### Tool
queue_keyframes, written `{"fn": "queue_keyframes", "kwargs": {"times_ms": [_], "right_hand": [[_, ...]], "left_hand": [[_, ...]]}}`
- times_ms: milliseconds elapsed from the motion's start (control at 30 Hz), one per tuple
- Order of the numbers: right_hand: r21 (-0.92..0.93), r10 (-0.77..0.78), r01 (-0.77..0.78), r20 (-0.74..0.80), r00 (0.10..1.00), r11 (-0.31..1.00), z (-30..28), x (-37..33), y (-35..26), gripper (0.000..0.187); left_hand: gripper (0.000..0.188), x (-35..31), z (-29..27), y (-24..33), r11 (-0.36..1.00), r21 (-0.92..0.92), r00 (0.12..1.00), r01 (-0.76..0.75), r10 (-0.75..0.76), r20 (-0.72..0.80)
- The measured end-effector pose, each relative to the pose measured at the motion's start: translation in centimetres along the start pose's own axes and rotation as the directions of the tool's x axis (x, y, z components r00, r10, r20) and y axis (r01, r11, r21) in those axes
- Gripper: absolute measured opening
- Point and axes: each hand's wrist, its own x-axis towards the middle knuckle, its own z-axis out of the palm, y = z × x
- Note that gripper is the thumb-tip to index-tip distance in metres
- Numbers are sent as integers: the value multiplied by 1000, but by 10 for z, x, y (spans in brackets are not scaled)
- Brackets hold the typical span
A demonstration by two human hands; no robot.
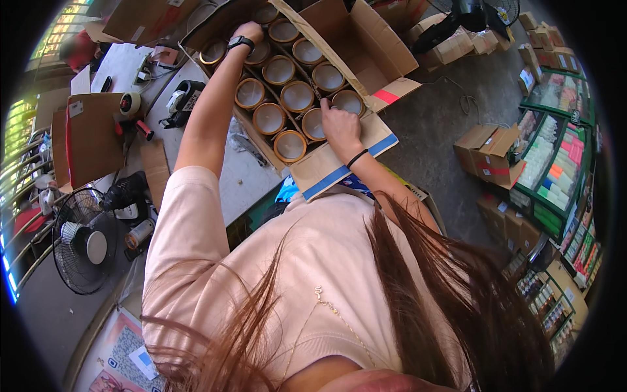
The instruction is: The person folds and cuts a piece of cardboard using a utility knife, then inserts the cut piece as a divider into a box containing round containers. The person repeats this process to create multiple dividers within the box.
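Observation:
An open cardboard box (385,139) holds rows of round jars (297,96) with gold-coloured rims and pale, translucent tops. Thin cardboard dividers (318,87) stand between the jars. My left hand (249,31), with a dark watch on its wrist, reaches over the far left part of the box. Its fingers are curled down among the jars, and what they hold is hidden. Over the near right jars is my right hand (342,128), closed, with its index finger stretched against a divider by the box's right side. Whatever its other fingers grip does not show.
Beside the box on the right is another open cardboard box (366,49). A white table (228,189) bears a tape dispenser (181,103). At left stand a fan (85,242) and a tall carton (88,140). Glass-fronted shelves (552,157) line the right side.

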Motion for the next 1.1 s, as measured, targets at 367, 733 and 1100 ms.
{"fn": "queue_keyframes", "kwargs": {"times_ms": [367, 733, 1100], "right_hand": [[83, -40, 40, -1, 999, 996, -19, -22, 16, 60], [347, 50, -7, -115, 992, 938, -12, -20, 51, 15], [256, -47, 90, -170, 984, 963, -22, -10, 17, 21]], "left_hand": [[37, -5, 2, 36, 940, -61, 937, 337, -341, -77], [42, -89, -4, 78, 995, 100, 959, 6, 23, -282], [67, -102, -50, 75, 997, 66, 999, 42, -42, -5]]}}
